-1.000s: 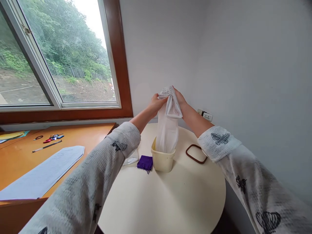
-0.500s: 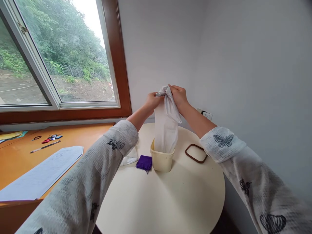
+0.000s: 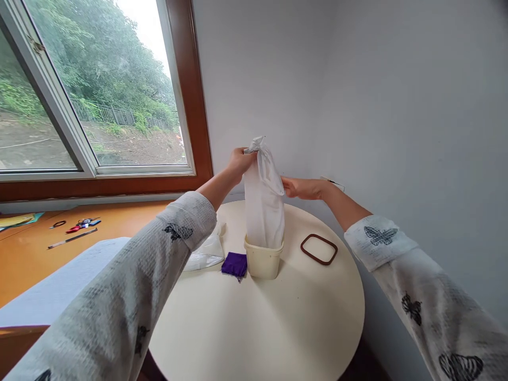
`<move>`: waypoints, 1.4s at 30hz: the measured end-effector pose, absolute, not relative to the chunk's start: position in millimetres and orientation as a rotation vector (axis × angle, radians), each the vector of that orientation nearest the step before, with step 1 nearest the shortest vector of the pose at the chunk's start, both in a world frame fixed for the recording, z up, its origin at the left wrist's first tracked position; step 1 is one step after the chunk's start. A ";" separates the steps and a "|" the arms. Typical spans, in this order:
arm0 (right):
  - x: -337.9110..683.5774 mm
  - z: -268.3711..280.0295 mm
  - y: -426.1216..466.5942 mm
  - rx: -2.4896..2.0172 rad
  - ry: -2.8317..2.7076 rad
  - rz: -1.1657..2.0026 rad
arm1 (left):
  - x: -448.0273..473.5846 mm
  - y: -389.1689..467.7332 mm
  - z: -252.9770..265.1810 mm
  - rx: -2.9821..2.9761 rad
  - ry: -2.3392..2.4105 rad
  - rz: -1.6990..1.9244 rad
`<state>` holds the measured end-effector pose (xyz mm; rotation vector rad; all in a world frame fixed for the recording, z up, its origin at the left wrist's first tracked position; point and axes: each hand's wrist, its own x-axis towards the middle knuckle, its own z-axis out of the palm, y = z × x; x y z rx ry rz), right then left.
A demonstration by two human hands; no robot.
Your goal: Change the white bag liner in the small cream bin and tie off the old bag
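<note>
My left hand (image 3: pixel 239 160) is closed on the gathered, twisted top of a white plastic bag (image 3: pixel 264 206) and holds it up. The bag hangs straight down, its lower end inside a cream plastic bin (image 3: pixel 263 263) on the round table. Lower down, my right hand (image 3: pixel 300 188) is at the bag's right side, its fingers loosely bent and apart, the tips close to or against the plastic. I see no part of the bag gripped in it. To the bin's left lies a folded purple cloth (image 3: pixel 234 264).
A brown rounded frame (image 3: pixel 319 249) lies right of the bin on the cream round table (image 3: pixel 254 328). Another white plastic bag (image 3: pixel 208 253) is partly behind my left arm. The orange desk (image 3: pixel 130 214) holds papers (image 3: pixel 59 283), a pen (image 3: pixel 72 238) and keys (image 3: pixel 83 225).
My right hand has let go of the bag's top and moved down to its right side. My left hand keeps its hold, and the bag has shifted slightly left.
</note>
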<state>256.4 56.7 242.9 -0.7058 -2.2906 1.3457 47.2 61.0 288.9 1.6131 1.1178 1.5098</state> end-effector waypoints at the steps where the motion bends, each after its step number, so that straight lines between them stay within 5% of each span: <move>1: 251.7 238.9 53.2 -0.697 -2.377 1.368 | 48.3 60.6 290.5 1.612 1.110 1.510; 9: 186.9 223.7 44.4 -0.736 -1.980 1.170 | 60.1 52.2 293.7 1.659 1.021 1.513; 16: 174.8 228.6 63.1 -0.684 -1.495 1.368 | 38.2 39.2 287.0 1.748 0.887 1.433; 28: 163.1 253.8 65.7 -0.539 -1.195 1.235 | 38.7 -0.2 166.9 1.710 0.967 1.168; 42: 136.9 294.9 10.5 -0.380 -1.109 1.329 | 70.7 19.9 136.5 1.707 1.223 1.384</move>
